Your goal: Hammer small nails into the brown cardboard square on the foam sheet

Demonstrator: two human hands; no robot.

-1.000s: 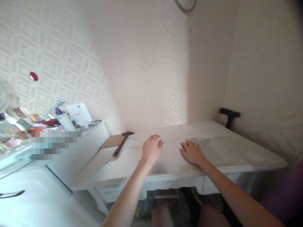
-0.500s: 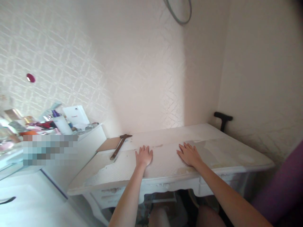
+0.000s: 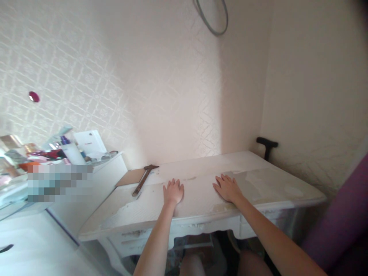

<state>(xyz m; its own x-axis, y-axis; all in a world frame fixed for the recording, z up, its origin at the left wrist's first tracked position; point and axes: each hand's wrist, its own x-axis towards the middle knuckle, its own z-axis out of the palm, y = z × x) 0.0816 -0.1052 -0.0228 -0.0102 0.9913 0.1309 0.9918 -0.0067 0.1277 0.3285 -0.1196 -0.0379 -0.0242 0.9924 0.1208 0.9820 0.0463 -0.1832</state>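
Note:
Both my hands lie palm down on a worn white desk (image 3: 198, 199) with peeling patches on its top. My left hand (image 3: 173, 191) rests left of the middle with its fingers spread, holding nothing. Farther right, my right hand (image 3: 228, 188) is flat too, fingers apart, beside a greyish bare patch (image 3: 258, 184). A hammer (image 3: 143, 180) with a brown handle lies to the left of my left hand, not touching it. Its head reaches the edge of a flat brown board (image 3: 130, 178) at the desk's back left. Small bits lie near the hammer.
On the left stands a white cabinet (image 3: 94, 188) crowded with bottles, a white box (image 3: 90, 142) and other small items. A black T-shaped handle (image 3: 267, 143) rises behind the desk's right side. Purple fabric (image 3: 339, 214) hangs at the right. A cable loop (image 3: 217, 33) hangs on the wall.
The view has shifted slightly, so everything sits a little further left. My hands keep their flat, spread pose on the desk, and the hammer has not moved.

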